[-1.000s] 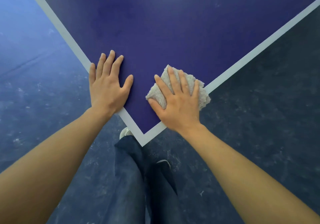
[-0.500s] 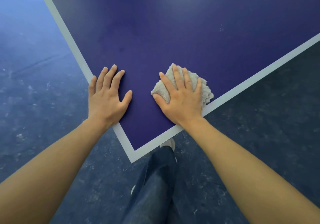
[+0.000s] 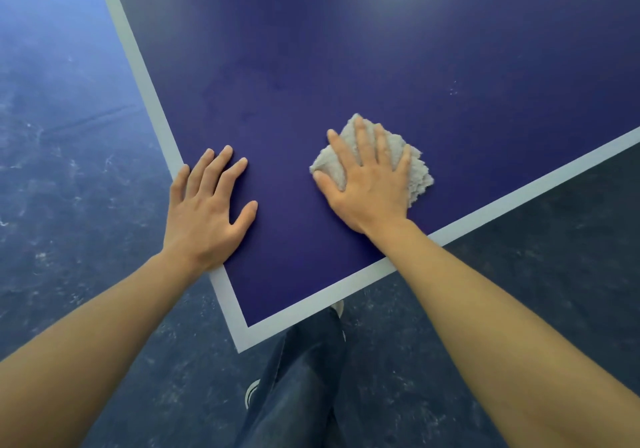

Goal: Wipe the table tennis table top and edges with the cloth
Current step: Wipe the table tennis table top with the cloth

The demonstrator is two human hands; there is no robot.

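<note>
Cloth of pale grey, nubbly terry lies bunched on the dark purple table tennis worktop, near its right-hand white border stripe and well in from the near corner. The right hand presses flat on it with fingers straight and spread, grip released rather than clenched; its palm hides the cloth's middle. The left hand rests flat on the bare surface beside the left stripe, grip also released. The worktop's far part is cut off by the frame. Below the corner, a dark blue denim trouser leg covers most of a white-soled shoe on the mottled dark blue floor.
</note>
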